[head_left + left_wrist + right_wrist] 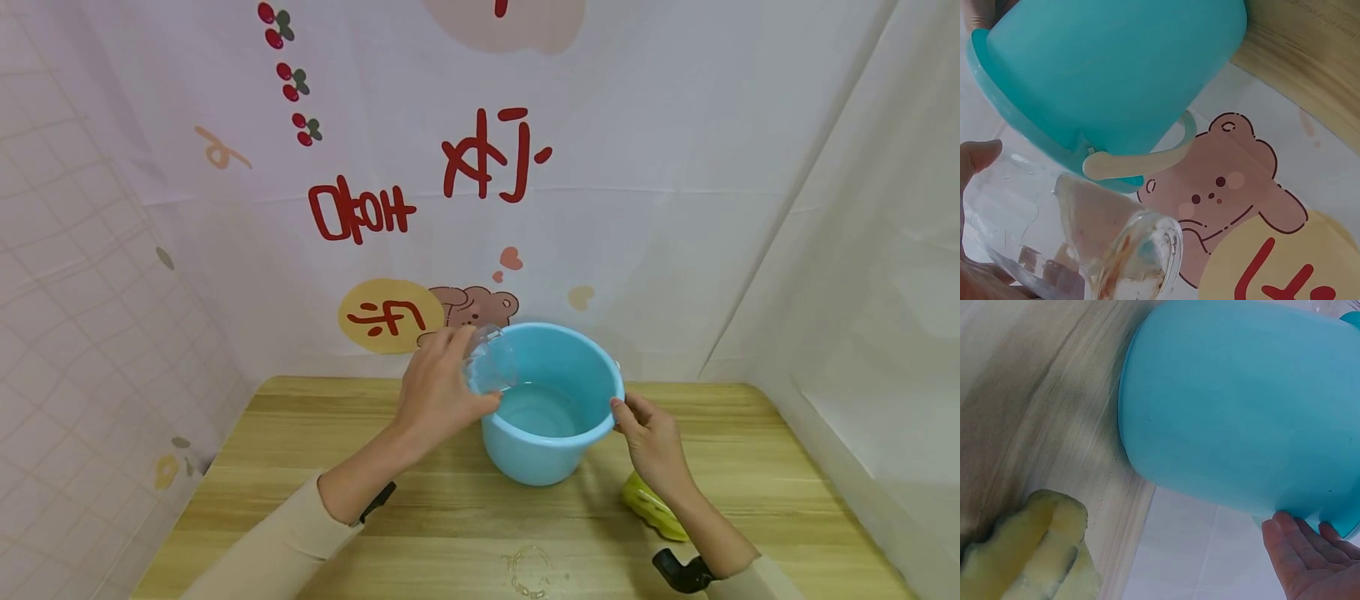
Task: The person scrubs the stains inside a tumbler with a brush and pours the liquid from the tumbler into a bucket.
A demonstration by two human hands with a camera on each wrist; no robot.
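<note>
A light blue bucket (534, 463) stands on the wooden table, with a shallow layer of clear liquid at its bottom. My left hand (438, 387) grips a clear cup (491, 362), tilted over the bucket's left rim with its mouth toward the inside. In the left wrist view, some liquid lies within the transparent cup (1035, 206), near its thick base. On the opposite side, my right hand (658, 446) pinches the bucket's rim, thumb on top and fingers beneath. The right wrist view catches those fingers (1300, 547) against the bucket's outer wall.
A crumpled yellow-green item (654, 508) lies on the table (420, 533) below my right forearm. Near the front edge is a wet ring (530, 571). A white printed cloth (660, 250) hangs behind the table. The bucket's pale handle (1141, 164) hangs at its far side.
</note>
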